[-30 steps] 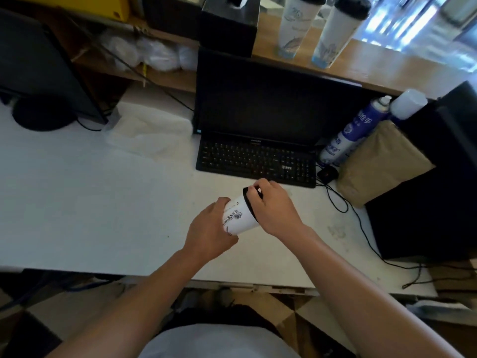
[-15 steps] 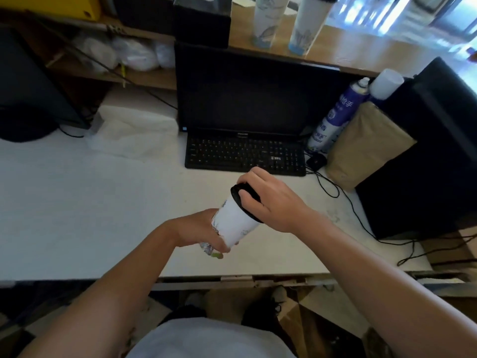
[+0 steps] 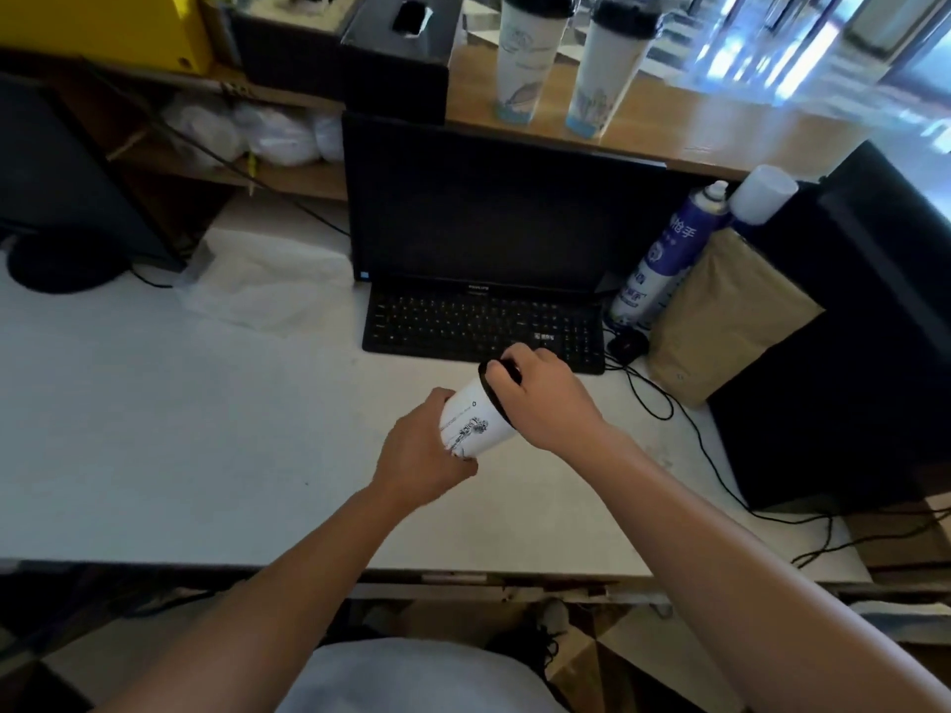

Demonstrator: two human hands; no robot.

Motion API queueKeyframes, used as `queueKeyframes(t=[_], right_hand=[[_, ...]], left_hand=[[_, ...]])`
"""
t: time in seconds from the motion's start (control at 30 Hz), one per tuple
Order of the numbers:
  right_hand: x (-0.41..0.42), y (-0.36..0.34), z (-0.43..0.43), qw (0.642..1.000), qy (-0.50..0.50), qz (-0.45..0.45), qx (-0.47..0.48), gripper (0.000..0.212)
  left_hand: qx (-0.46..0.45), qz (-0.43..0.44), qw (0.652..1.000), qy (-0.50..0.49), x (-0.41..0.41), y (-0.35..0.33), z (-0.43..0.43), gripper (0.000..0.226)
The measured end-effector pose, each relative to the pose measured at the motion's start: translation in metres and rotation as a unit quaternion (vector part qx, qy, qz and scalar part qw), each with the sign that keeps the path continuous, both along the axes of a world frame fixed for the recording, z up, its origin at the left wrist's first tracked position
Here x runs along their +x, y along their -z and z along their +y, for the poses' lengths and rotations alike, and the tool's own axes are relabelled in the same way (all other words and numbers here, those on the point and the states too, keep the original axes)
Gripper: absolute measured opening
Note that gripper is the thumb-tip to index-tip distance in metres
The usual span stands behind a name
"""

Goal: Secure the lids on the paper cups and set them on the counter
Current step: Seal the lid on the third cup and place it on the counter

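**Here, one cup in both hands, just in front of the keyboard**

Head view. Just in front of the keyboard, toward its right end, a white paper cup with a dark printed drawing is held tilted above the white desk. Its top leans away from the person and to the right, toward the keyboard. The left hand grips the cup's lower part, with the fingers curled round the base so that the bottom is hidden. The right hand is cupped over the top, its fingers bent round the black lid. Only an arc of the lid's rim shows past the fingers. Whether the lid is fully seated on the cup cannot be told.

Behind the keyboard stands a dark monitor. Behind and above that runs the wooden counter. Two lidded cups stand upright on it, side by side and close together. A black tissue box sits to their left.

Right of the keyboard, a black mouse lies just beside its end. A blue and white spray can stands behind the mouse, and a brown paper bag leans next to the can.
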State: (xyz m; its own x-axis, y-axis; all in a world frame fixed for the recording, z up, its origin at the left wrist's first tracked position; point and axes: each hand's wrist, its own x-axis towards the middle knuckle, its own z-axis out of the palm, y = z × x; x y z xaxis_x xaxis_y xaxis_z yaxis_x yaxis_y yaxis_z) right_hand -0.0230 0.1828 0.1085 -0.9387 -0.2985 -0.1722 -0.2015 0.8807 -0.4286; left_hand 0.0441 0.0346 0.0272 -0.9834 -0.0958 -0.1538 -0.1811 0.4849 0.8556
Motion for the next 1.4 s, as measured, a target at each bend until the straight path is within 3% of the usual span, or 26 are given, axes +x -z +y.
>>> queueKeyframes(t=[0.17, 0.27, 0.37, 0.43, 0.5, 0.53, 0.57, 0.6, 0.63, 0.73, 0.8, 0.9, 1.0, 1.1, 1.23, 1.4], right_hand=[[0.005, -0.013, -0.005, 0.997, -0.044, 0.061, 0.018, 0.040], [0.012, -0.018, -0.003, 0.988, -0.112, 0.106, -0.030, 0.037], [0.013, -0.021, -0.001, 0.979, -0.160, 0.104, -0.073, 0.045], [0.014, -0.021, -0.001, 0.968, -0.215, 0.099, -0.087, 0.045], [0.020, -0.020, -0.005, 0.950, -0.273, 0.106, -0.108, 0.042], [0.024, -0.018, -0.008, 0.941, -0.297, 0.119, -0.112, 0.041], [0.027, -0.016, -0.010, 0.935, -0.311, 0.133, -0.111, 0.042], [0.029, -0.011, -0.012, 0.934, -0.309, 0.140, -0.112, 0.043], [0.030, -0.006, -0.013, 0.942, -0.285, 0.130, -0.120, 0.046], [0.028, 0.011, -0.014, 0.974, -0.117, 0.033, -0.193, 0.062], [0.029, 0.024, -0.017, 0.972, -0.017, -0.010, -0.234, 0.071], [0.033, 0.040, -0.024, 0.953, 0.068, -0.059, -0.290, 0.067], [0.036, 0.051, -0.027, 0.941, 0.094, -0.078, -0.315, 0.060], [0.035, 0.058, -0.029, 0.892, 0.176, -0.141, -0.393, 0.048], [0.033, 0.074, -0.026, 0.827, 0.242, -0.206, -0.463, 0.034], [0.034, 0.083, -0.022, 0.795, 0.273, -0.242, -0.484, 0.028]], left_hand=[[0.058, -0.015, 0.998, 0.002, -0.001, 0.001, 0.002, 0.060], [0.121, -0.044, 0.989, 0.072, -0.003, -0.004, -0.014, 0.060], [0.191, -0.112, 0.959, 0.179, -0.006, -0.013, -0.031, 0.053], [0.270, -0.205, 0.894, 0.293, -0.010, -0.012, -0.048, 0.046], [0.363, -0.302, 0.783, 0.405, -0.014, -0.007, -0.063, 0.051], [0.378, -0.324, 0.743, 0.447, -0.016, -0.003, -0.069, 0.057], [0.374, -0.326, 0.728, 0.474, -0.017, -0.002, -0.073, 0.062], [0.351, -0.318, 0.741, 0.476, -0.018, 0.001, -0.074, 0.063], [0.317, -0.304, 0.776, 0.453, -0.017, 0.002, -0.073, 0.061], [0.187, -0.221, 0.914, 0.286, -0.014, 0.004, -0.065, 0.073], [0.188, -0.168, 0.947, 0.198, -0.012, 0.004, -0.057, 0.078], [0.224, -0.097, 0.962, 0.127, -0.008, 0.008, -0.050, 0.076], [0.176, -0.047, 0.978, 0.099, -0.004, 0.006, -0.046, 0.071], [0.157, -0.001, 0.986, 0.050, 0.001, 0.016, -0.045, 0.062], [0.210, -0.057, 0.976, 0.013, 0.001, 0.024, -0.051, 0.065], [0.362, -0.140, 0.921, -0.047, -0.003, 0.022, -0.051, 0.059]])
